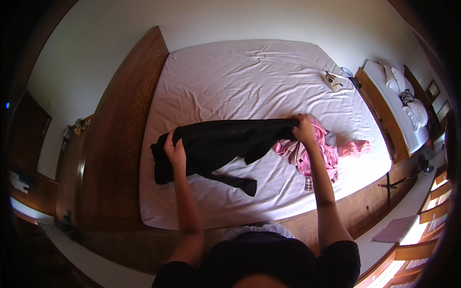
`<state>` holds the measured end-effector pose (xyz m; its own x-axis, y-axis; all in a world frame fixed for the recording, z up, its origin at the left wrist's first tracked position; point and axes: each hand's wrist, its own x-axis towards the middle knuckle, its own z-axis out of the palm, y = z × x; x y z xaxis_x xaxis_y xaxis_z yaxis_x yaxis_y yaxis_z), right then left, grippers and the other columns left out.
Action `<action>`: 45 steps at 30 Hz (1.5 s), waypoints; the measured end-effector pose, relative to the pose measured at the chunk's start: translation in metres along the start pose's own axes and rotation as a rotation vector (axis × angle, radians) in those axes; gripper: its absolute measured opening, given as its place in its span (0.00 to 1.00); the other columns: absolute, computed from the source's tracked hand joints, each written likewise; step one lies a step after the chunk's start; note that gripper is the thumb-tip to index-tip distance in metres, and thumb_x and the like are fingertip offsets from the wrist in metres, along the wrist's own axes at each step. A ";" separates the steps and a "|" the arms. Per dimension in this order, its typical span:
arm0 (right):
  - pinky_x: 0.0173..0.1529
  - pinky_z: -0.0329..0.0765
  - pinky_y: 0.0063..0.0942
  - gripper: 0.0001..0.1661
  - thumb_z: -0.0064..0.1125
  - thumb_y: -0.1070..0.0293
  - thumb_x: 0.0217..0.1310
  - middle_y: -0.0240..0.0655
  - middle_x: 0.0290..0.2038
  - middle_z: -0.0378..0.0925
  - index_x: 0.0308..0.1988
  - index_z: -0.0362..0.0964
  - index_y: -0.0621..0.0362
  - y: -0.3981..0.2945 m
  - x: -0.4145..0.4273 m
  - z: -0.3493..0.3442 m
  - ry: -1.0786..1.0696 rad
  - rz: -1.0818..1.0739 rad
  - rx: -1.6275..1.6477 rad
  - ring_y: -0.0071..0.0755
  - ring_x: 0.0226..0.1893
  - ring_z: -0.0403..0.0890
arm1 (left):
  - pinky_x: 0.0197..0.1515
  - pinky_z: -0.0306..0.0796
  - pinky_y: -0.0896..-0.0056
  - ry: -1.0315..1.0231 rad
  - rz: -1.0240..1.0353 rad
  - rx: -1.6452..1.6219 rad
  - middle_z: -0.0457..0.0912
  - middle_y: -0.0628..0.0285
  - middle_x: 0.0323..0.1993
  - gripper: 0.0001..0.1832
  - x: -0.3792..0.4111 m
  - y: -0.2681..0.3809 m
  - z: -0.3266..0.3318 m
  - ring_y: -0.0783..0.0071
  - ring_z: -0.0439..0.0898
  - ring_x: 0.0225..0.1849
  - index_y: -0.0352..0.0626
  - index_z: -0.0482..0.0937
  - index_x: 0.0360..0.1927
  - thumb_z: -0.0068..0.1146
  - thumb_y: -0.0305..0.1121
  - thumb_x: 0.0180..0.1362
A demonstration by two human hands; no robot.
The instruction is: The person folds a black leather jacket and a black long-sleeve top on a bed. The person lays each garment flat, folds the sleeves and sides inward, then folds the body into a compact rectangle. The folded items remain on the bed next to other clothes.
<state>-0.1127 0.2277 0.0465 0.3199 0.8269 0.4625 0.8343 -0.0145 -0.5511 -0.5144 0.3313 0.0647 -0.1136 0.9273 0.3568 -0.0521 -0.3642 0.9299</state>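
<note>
A long black garment (pixel 223 144), which looks like trousers, is stretched sideways over the near part of a bed with a pale pink sheet (pixel 234 86). My left hand (pixel 175 149) grips its upper part near the left end. At the right end, my right hand (pixel 303 129) is closed on a corner of the black cloth. A narrow black piece of it lies on the sheet, pointing right and towards me. Just under and beside my right hand lies a crumpled heap of pink clothes (pixel 324 158), with a houndstooth-patterned cloth (pixel 308 183) at its near edge.
A wooden headboard (pixel 133 108) stands at the bed's left side. On the bed's far right lies a small cream bag (pixel 332 82). Beyond it is a second bed (pixel 392 104) with white pillows. A black stand (pixel 388 185) is on the wooden floor at right.
</note>
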 end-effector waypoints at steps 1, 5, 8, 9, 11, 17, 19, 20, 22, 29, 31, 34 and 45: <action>0.41 0.73 0.29 0.18 0.50 0.78 0.35 0.44 0.30 0.77 0.34 0.76 0.58 -0.001 0.002 -0.006 0.022 -0.003 0.057 0.43 0.34 0.79 | 0.48 0.65 0.77 0.041 0.058 0.017 0.77 0.59 0.39 0.18 0.001 0.010 -0.001 0.74 0.74 0.41 0.28 0.72 0.46 0.43 0.17 0.48; 0.44 0.71 0.21 0.17 0.52 0.79 0.37 0.34 0.32 0.78 0.35 0.74 0.64 -0.029 0.018 -0.054 -0.015 0.040 0.661 0.25 0.35 0.76 | 0.45 0.66 0.78 0.089 0.192 0.025 0.76 0.61 0.35 0.17 0.004 0.051 -0.006 0.76 0.74 0.38 0.32 0.74 0.42 0.44 0.15 0.45; 0.47 0.68 0.20 0.17 0.58 0.77 0.40 0.33 0.34 0.77 0.37 0.73 0.66 -0.055 0.013 -0.091 -0.205 0.023 0.653 0.24 0.38 0.75 | 0.43 0.64 0.80 -0.108 0.094 -0.029 0.75 0.67 0.29 0.12 0.006 0.078 -0.020 0.79 0.73 0.36 0.37 0.75 0.34 0.51 0.17 0.43; 0.49 0.66 0.18 0.19 0.64 0.73 0.41 0.32 0.34 0.76 0.37 0.72 0.67 -0.039 0.001 -0.092 -0.099 0.122 0.674 0.23 0.39 0.73 | 0.42 0.64 0.80 -0.354 0.079 0.076 0.75 0.67 0.29 0.11 0.010 0.083 -0.025 0.79 0.73 0.36 0.37 0.75 0.34 0.54 0.19 0.43; 0.47 0.67 0.17 0.19 0.65 0.69 0.43 0.31 0.33 0.76 0.37 0.72 0.67 -0.052 -0.001 -0.114 -0.410 0.049 0.745 0.23 0.37 0.74 | 0.42 0.64 0.79 -0.832 0.024 0.325 0.75 0.67 0.28 0.11 0.013 0.091 -0.048 0.79 0.73 0.35 0.38 0.75 0.33 0.59 0.24 0.42; 0.42 0.68 0.18 0.26 0.67 0.59 0.42 0.30 0.31 0.76 0.38 0.72 0.67 0.031 0.025 -0.055 -0.513 0.277 0.591 0.21 0.32 0.74 | 0.42 0.66 0.80 -0.559 -0.396 0.130 0.77 0.64 0.33 0.17 0.037 0.029 0.003 0.77 0.74 0.37 0.36 0.76 0.38 0.60 0.39 0.50; 0.41 0.70 0.22 0.28 0.66 0.59 0.43 0.39 0.34 0.76 0.41 0.71 0.67 0.068 0.026 0.001 -0.299 0.399 0.657 0.27 0.33 0.75 | 0.43 0.66 0.79 -0.471 -0.291 0.064 0.77 0.62 0.36 0.16 0.045 -0.038 0.022 0.76 0.75 0.37 0.36 0.76 0.41 0.58 0.36 0.53; 0.41 0.71 0.25 0.28 0.67 0.59 0.42 0.42 0.35 0.76 0.42 0.71 0.65 0.090 0.018 0.030 -0.152 0.264 0.518 0.32 0.33 0.76 | 0.45 0.66 0.78 -0.420 -0.151 0.121 0.77 0.60 0.40 0.16 0.044 -0.072 0.034 0.75 0.75 0.39 0.37 0.75 0.42 0.58 0.35 0.53; 0.40 0.73 0.31 0.27 0.67 0.62 0.40 0.46 0.35 0.75 0.43 0.70 0.61 0.081 -0.002 0.077 0.024 0.051 0.115 0.41 0.34 0.77 | 0.47 0.67 0.74 -0.289 -0.055 0.207 0.77 0.60 0.42 0.15 0.023 -0.127 0.028 0.72 0.76 0.42 0.38 0.73 0.44 0.56 0.33 0.54; 0.33 0.73 0.25 0.25 0.70 0.63 0.35 0.35 0.28 0.74 0.37 0.70 0.56 0.039 -0.198 0.161 -1.063 0.218 0.430 0.28 0.28 0.75 | 0.34 0.68 0.76 -0.840 -0.312 0.214 0.76 0.65 0.27 0.14 -0.204 -0.186 0.035 0.76 0.74 0.28 0.41 0.78 0.28 0.68 0.36 0.41; 0.39 0.74 0.28 0.32 0.71 0.55 0.35 0.40 0.33 0.73 0.42 0.67 0.55 0.042 -0.259 0.158 -1.102 0.021 0.267 0.35 0.34 0.76 | 0.42 0.67 0.69 -1.019 -0.282 0.427 0.73 0.61 0.32 0.18 -0.249 -0.177 0.027 0.69 0.73 0.39 0.44 0.79 0.31 0.69 0.41 0.37; 0.42 0.73 0.32 0.34 0.68 0.52 0.37 0.42 0.36 0.71 0.44 0.65 0.54 0.018 -0.296 0.146 -0.948 -0.170 -0.177 0.42 0.38 0.74 | 0.44 0.66 0.67 -1.048 -0.073 0.762 0.72 0.60 0.35 0.13 -0.280 -0.198 0.002 0.65 0.73 0.43 0.43 0.79 0.29 0.65 0.40 0.42; 0.36 0.70 0.20 0.13 0.56 0.67 0.54 0.32 0.32 0.74 0.40 0.69 0.59 0.020 -0.218 0.156 -0.623 0.517 0.721 0.22 0.32 0.74 | 0.39 0.68 0.71 -0.582 -0.225 0.323 0.77 0.54 0.30 0.11 -0.199 -0.133 0.030 0.64 0.77 0.34 0.35 0.76 0.33 0.55 0.34 0.54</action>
<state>-0.2356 0.1347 -0.1733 0.1033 0.9587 -0.2650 0.1388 -0.2777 -0.9506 -0.4555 0.1979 -0.1275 0.4195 0.9059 0.0589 0.2957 -0.1976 0.9346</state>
